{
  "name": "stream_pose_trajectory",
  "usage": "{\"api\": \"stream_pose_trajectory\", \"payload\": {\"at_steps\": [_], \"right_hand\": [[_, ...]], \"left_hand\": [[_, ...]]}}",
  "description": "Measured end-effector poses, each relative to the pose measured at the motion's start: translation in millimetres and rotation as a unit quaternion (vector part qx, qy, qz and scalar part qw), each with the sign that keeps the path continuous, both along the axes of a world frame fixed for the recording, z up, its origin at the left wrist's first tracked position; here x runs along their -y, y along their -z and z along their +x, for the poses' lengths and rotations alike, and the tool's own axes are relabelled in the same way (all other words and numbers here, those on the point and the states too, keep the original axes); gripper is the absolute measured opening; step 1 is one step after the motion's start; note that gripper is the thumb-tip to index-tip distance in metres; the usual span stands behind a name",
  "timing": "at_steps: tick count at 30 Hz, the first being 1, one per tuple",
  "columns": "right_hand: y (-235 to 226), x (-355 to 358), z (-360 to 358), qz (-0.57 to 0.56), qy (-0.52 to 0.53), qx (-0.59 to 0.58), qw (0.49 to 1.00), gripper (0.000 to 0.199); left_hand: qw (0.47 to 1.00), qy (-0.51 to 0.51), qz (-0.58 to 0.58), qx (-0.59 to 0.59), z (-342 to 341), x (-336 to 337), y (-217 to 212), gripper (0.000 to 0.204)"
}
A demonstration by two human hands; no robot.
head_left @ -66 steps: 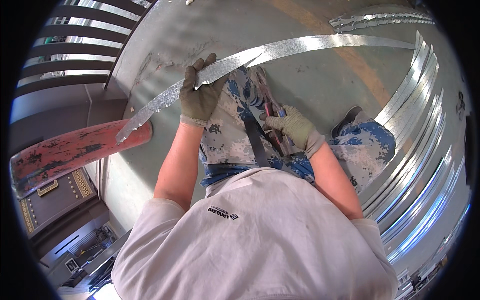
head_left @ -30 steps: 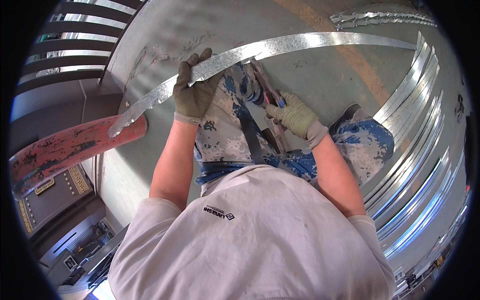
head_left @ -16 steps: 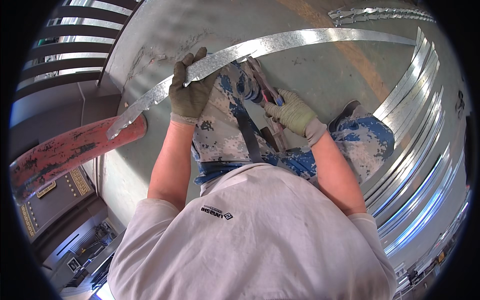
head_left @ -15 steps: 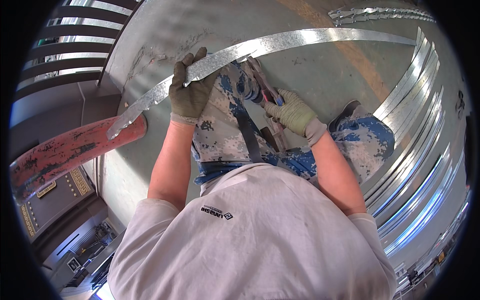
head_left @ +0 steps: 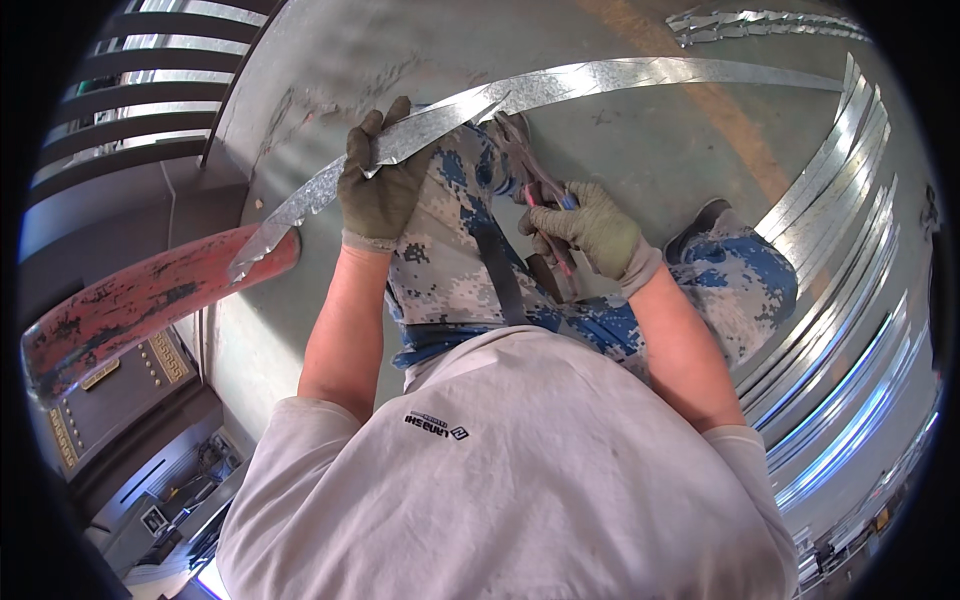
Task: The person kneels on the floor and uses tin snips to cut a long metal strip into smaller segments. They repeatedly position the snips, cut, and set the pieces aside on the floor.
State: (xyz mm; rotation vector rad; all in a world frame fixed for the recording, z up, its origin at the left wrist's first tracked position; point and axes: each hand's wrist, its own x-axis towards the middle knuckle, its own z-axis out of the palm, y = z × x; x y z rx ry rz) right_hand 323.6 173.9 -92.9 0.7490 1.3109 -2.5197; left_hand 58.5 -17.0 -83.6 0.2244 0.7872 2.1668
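Note:
A long, thin galvanized metal strip (head_left: 580, 84) arcs from the left across the top of the view, its lower edge nicked with small cuts. My left hand (head_left: 384, 180), in a dark olive glove, is closed around the strip left of centre. In my right hand (head_left: 596, 228), gloved in grey-green, is a pair of metal snips (head_left: 530, 165) with red and blue on the handles. The snips' jaws point up, close under the strip's lower edge, beside a slanted cut; whether they touch it I cannot tell. My fingers partly hide the handles.
More metal strips (head_left: 800, 330) lie fanned on the floor at right, and notched strips (head_left: 760, 27) lie at the far right. A scuffed red pipe (head_left: 160, 300) is at left, under the held strip's end. Dark slats (head_left: 150, 95) stand at the upper left.
The strip has shifted slightly to the right. The snips' handles appear more spread, and the slanted cut in the strip's lower edge shows more clearly above the jaws. My left hand keeps its grip.

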Motion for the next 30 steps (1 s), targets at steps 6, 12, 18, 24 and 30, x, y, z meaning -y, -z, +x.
{"api": "stream_pose_trajectory", "payload": {"at_steps": [6,12,18,24,30], "right_hand": [[-15.7,10.9,5.6,-0.294,0.049,-0.030,0.954,0.042],[-6.4,23.9,-0.3,-0.418,0.030,-0.118,0.900,0.037],[-12.5,19.2,1.1,-0.331,0.043,-0.049,0.942,0.036],[-12.5,18.9,2.0,-0.251,0.026,-0.018,0.968,0.048],[-9.3,11.8,14.8,-0.176,0.045,-0.003,0.983,0.039]], "left_hand": [[0.999,-0.029,-0.026,0.035,0.3,12.6,-1.4,0.019],[0.996,-0.043,-0.016,0.073,-3.1,16.8,-2.6,0.023],[0.999,-0.022,0.006,0.038,-3.2,15.8,-1.6,0.025],[0.998,0.004,0.024,0.051,-0.6,14.4,-5.5,0.032],[0.993,0.008,0.114,0.031,-2.0,12.6,1.8,0.031]]}}
